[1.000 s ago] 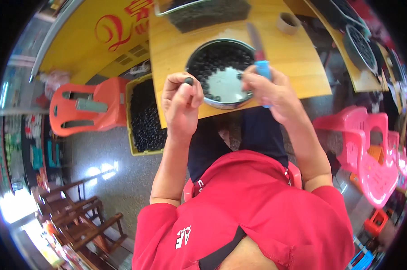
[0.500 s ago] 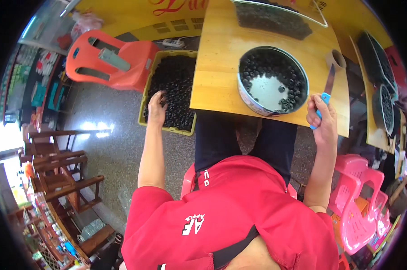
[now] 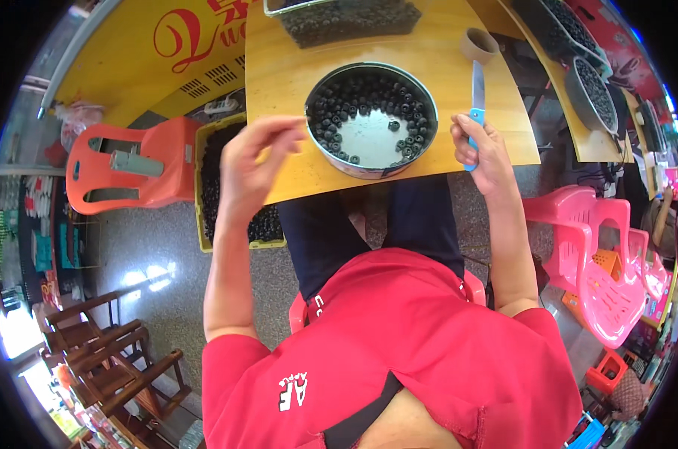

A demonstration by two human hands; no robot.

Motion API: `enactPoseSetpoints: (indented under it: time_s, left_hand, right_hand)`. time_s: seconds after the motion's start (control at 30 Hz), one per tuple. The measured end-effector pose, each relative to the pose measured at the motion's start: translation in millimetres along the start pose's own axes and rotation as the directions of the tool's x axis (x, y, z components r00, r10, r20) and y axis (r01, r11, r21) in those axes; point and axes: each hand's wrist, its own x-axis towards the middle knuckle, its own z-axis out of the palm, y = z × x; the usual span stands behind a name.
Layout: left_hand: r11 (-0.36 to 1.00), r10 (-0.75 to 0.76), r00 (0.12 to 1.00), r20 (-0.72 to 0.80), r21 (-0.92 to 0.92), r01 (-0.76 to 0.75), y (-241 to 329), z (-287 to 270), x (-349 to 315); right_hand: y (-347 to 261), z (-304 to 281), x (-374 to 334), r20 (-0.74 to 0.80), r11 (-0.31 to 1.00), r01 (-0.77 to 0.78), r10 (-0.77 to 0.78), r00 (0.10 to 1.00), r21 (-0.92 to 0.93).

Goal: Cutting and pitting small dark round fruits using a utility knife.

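R hand (image 3: 488, 153) is gripping knife (image 3: 476, 112), blade pointing fwd, away from body. Tin (image 3: 369, 139) is sitting btwn hands, L hand (image 3: 253, 165) lying nearer its rim — blurred, can't tell if it's holding anything.

Yellow panel (image 3: 122, 82); speckled grey floor (image 3: 166, 314); pink chair (image 3: 614, 299)

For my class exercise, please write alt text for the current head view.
A person's right hand holds a knife, blade pointing away, right of a tub of small black pieces on a table. The blurred left hand is left of the tub; whether it holds anything is unclear. A crate of black pieces stands on the floor at left.
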Motion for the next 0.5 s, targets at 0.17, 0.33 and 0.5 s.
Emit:
enactPoseSetpoints:
  time_s: [0.17,0.33,0.5]
  left_hand:
    - [0.919,0.202,0.856,0.476,0.211,-0.334,-26,67,63]
    - [0.636,-0.089,0.737,0.670,0.608,-0.476,-40,109,85]
    - [0.790,0.042,0.775,0.630,0.453,-0.412,-37,105,84]
  right_hand:
    - [2,7,-4,0.050,1.000,0.000,0.000,0.999,0.005]
    - [-3,-1,-12,0.027,1.000,0.016,-0.017,0.999,0.017]
    - [-5,4,-16,0.012,0.999,0.029,-0.029,1.000,-0.027]
